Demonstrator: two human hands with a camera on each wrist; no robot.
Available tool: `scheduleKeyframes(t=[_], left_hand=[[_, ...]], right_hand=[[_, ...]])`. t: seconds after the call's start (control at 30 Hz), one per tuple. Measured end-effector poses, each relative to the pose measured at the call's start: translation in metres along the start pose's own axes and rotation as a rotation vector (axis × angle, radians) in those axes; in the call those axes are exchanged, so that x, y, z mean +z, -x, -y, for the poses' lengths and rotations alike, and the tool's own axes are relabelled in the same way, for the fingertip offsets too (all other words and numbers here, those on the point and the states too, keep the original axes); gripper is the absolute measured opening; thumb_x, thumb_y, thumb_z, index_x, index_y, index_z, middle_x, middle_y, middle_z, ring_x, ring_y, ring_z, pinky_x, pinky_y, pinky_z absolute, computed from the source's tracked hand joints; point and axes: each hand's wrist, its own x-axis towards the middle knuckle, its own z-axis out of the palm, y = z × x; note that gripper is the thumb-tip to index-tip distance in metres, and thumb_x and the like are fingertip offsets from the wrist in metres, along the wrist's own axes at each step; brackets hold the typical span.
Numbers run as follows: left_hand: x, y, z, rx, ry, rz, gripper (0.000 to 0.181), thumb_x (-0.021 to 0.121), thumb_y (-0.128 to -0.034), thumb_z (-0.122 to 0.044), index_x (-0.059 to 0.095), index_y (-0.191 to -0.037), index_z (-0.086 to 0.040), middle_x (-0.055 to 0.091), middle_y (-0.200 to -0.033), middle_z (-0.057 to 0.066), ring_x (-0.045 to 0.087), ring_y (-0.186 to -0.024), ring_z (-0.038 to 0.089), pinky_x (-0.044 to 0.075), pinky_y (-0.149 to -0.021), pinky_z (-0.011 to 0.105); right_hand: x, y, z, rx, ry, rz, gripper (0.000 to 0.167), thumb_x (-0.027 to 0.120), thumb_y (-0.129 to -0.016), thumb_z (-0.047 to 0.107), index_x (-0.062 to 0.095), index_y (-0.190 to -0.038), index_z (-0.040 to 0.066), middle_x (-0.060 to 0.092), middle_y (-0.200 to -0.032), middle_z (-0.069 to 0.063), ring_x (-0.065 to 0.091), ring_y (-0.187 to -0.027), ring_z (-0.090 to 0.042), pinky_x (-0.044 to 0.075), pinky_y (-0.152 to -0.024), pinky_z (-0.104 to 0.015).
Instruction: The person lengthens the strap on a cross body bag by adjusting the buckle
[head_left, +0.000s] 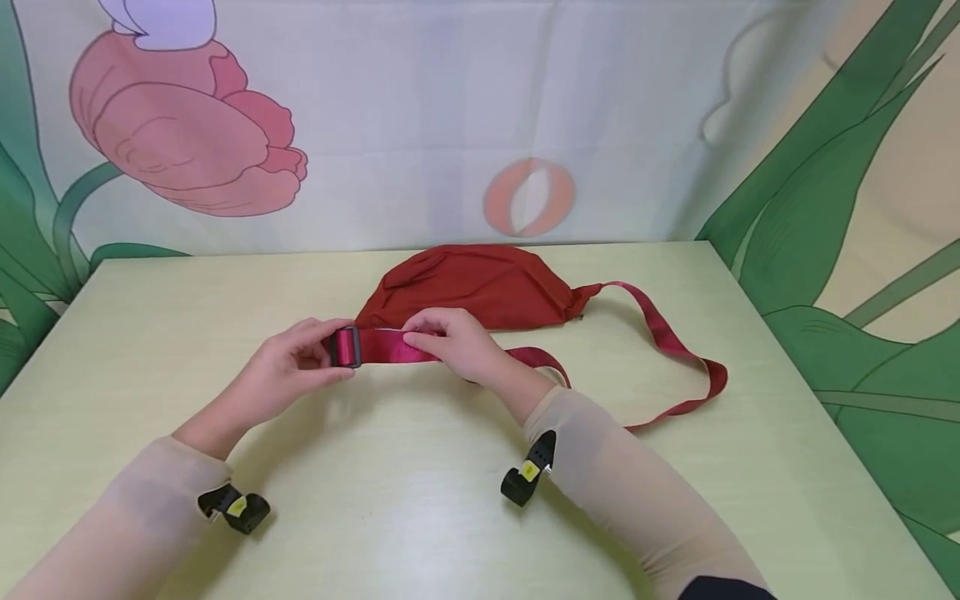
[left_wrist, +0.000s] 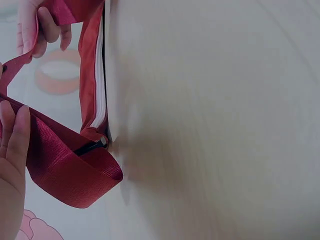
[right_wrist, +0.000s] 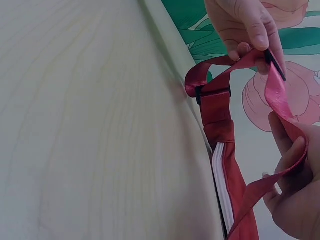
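A red waist bag [head_left: 480, 292] lies on the table, its dark red strap [head_left: 390, 347] running out from both ends. My left hand [head_left: 270, 375] pinches the strap at a black slider buckle [head_left: 356, 347], in front of the bag's left end. A little to the right, my right hand [head_left: 468, 354] grips the same strap between thumb and fingers. The stretch between both hands looks straight. In the right wrist view another black buckle [right_wrist: 199, 95] joins the strap to the bag's end, close to a white zipper [right_wrist: 223, 185].
The strap's loose loop [head_left: 716, 379] curves over the right side of the pale wooden table [head_left: 390, 492]. Behind the table hangs a printed curtain [head_left: 405, 125]. A small black camera mount sits on each wrist.
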Motion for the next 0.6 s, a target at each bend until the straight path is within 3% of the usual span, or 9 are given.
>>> scheduleKeyframes(t=[0.2, 0.33, 0.5, 0.6], left_hand=[[0.0020, 0.0000, -0.0014, -0.044, 0.066, -0.001, 0.054, 0.076, -0.0772, -0.008, 0.056, -0.127, -0.005, 0.056, -0.102, 0.008, 0.053, -0.077, 0.020, 0.047, -0.060, 0.023], [0.0028, 0.0002, -0.0019, -0.062, 0.073, -0.008, 0.053, 0.076, -0.0772, -0.008, 0.057, -0.127, -0.005, 0.056, -0.101, 0.008, 0.053, -0.077, 0.020, 0.047, -0.060, 0.023], [0.0045, -0.0003, -0.0003, -0.023, 0.067, 0.001, 0.054, 0.076, -0.0755, -0.004, 0.056, -0.126, 0.000, 0.056, -0.099, 0.009, 0.054, -0.074, 0.017, 0.046, -0.058, 0.022], [0.0067, -0.0016, 0.0000, 0.003, 0.064, 0.010, 0.054, 0.076, -0.0755, -0.004, 0.056, -0.126, 0.001, 0.056, -0.097, 0.009, 0.054, -0.073, 0.016, 0.045, -0.058, 0.022]], right_hand=[[0.0027, -0.0020, -0.0011, 0.005, -0.056, 0.000, 0.017, 0.062, -0.091, 0.018, 0.067, -0.106, 0.013, 0.063, -0.096, 0.001, 0.054, -0.088, -0.016, 0.048, -0.071, -0.025], [0.0039, -0.0037, -0.0005, -0.004, -0.059, 0.044, 0.020, 0.062, -0.091, 0.017, 0.067, -0.109, 0.012, 0.063, -0.100, 0.001, 0.055, -0.090, -0.014, 0.048, -0.074, -0.024], [0.0073, -0.0046, 0.0040, -0.030, -0.126, 0.120, 0.023, 0.064, -0.090, 0.019, 0.067, -0.110, 0.008, 0.066, -0.099, -0.001, 0.060, -0.086, -0.014, 0.049, -0.076, -0.024], [0.0098, -0.0056, 0.0043, -0.028, -0.143, 0.111, 0.018, 0.064, -0.090, 0.017, 0.068, -0.104, 0.007, 0.066, -0.091, -0.002, 0.059, -0.079, -0.016, 0.049, -0.071, -0.024]])
